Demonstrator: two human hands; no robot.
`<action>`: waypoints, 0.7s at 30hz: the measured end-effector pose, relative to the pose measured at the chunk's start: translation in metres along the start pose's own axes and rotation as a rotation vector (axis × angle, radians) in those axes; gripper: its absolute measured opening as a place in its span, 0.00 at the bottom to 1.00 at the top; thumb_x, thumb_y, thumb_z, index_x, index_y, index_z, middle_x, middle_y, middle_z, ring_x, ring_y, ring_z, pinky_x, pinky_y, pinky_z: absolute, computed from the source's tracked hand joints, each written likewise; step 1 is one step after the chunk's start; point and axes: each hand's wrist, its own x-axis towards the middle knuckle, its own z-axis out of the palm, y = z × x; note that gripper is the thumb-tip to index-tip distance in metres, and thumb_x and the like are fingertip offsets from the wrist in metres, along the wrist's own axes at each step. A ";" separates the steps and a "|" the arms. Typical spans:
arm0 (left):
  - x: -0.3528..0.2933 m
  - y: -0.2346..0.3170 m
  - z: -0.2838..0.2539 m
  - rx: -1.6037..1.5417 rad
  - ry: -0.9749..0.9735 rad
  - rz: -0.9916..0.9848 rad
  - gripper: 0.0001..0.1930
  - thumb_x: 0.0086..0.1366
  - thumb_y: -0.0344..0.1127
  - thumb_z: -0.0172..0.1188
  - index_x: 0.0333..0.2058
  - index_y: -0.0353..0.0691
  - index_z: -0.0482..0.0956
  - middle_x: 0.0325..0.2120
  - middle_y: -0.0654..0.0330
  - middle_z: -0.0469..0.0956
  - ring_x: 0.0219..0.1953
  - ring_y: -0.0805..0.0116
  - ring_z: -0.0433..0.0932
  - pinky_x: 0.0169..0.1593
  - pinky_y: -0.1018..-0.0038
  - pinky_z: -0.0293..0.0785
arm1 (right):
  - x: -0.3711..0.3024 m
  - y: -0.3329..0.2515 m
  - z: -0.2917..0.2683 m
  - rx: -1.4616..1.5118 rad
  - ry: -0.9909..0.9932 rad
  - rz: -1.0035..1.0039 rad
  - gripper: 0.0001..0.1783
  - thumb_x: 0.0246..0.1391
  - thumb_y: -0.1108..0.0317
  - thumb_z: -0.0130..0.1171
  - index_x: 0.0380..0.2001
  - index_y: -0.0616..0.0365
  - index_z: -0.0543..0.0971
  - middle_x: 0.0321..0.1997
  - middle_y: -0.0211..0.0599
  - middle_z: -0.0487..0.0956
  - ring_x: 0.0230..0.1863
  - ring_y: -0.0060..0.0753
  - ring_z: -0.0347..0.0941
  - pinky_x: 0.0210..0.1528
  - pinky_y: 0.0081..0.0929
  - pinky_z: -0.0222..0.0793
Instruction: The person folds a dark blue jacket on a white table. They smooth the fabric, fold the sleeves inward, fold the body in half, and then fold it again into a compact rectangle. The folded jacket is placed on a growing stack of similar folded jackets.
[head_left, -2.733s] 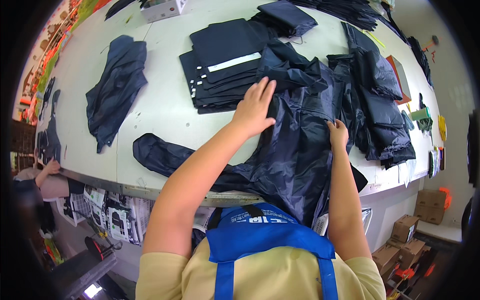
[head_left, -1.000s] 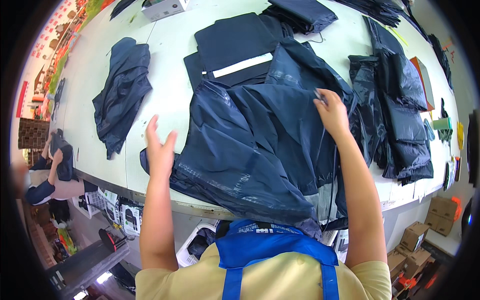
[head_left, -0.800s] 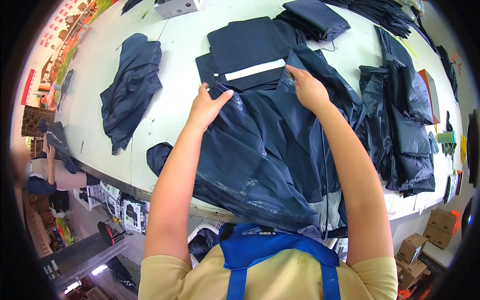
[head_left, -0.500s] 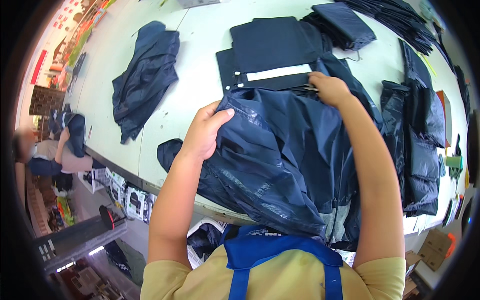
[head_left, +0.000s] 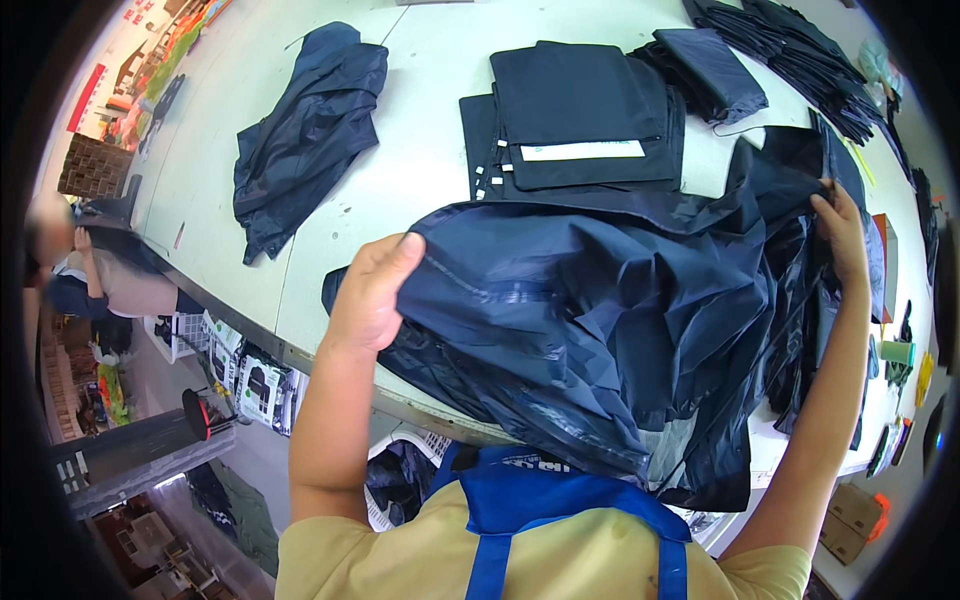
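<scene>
A dark navy rain jacket (head_left: pixel 560 290) with shiny taped seams is spread across the table's near edge, its lower part hanging toward my apron. My left hand (head_left: pixel 372 290) pinches its left edge between thumb and fingers. At the far right, my right hand (head_left: pixel 843 232) grips a bunched upper corner, so the top edge stretches between both hands. Just beyond the jacket lies a stack of folded black fabric pouches (head_left: pixel 580 95), with a white strip (head_left: pixel 583 151) across its lower part.
Another crumpled navy garment (head_left: pixel 310 140) lies on the white table (head_left: pixel 420 130) at left. Folded dark packs (head_left: pixel 710 75) and a pile of dark items (head_left: pixel 800 60) sit at the far right. Below the near edge stands a white basket (head_left: pixel 425 440). A person (head_left: pixel 110 270) works at far left.
My right hand has left the pouch stack and moved right, now pulling out the jacket's upper corner. The jacket is stretched wider. My left hand has shifted slightly left and down with its edge.
</scene>
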 end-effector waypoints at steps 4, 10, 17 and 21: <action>-0.015 0.013 0.006 -0.104 0.037 -0.039 0.17 0.70 0.37 0.51 0.46 0.25 0.75 0.40 0.52 0.80 0.40 0.67 0.80 0.48 0.73 0.74 | -0.007 0.043 -0.079 0.111 0.185 0.043 0.16 0.60 0.61 0.56 0.49 0.55 0.73 0.16 0.14 0.60 0.16 0.09 0.53 0.19 0.12 0.48; -0.036 0.033 0.037 -0.163 -0.148 -0.019 0.30 0.52 0.21 0.44 0.58 0.28 0.60 0.50 0.51 0.71 0.52 0.69 0.70 0.57 0.73 0.65 | -0.031 0.058 -0.105 0.042 0.354 0.082 0.08 0.60 0.60 0.56 0.31 0.49 0.71 0.15 0.15 0.58 0.15 0.09 0.52 0.17 0.13 0.46; -0.058 0.032 0.053 0.191 -0.131 0.147 0.25 0.57 0.18 0.44 0.55 0.32 0.65 0.45 0.56 0.74 0.46 0.73 0.72 0.53 0.77 0.66 | -0.067 0.020 -0.070 -0.069 0.292 0.056 0.14 0.60 0.60 0.57 0.44 0.56 0.73 0.21 0.17 0.65 0.17 0.08 0.56 0.19 0.12 0.50; -0.068 0.032 0.072 0.325 -0.145 0.145 0.21 0.57 0.19 0.47 0.52 0.29 0.69 0.47 0.55 0.75 0.49 0.70 0.73 0.56 0.75 0.65 | -0.126 -0.057 0.012 -0.522 -0.136 -0.058 0.14 0.49 0.73 0.60 0.41 0.64 0.76 0.37 0.32 0.75 0.32 0.23 0.70 0.37 0.20 0.67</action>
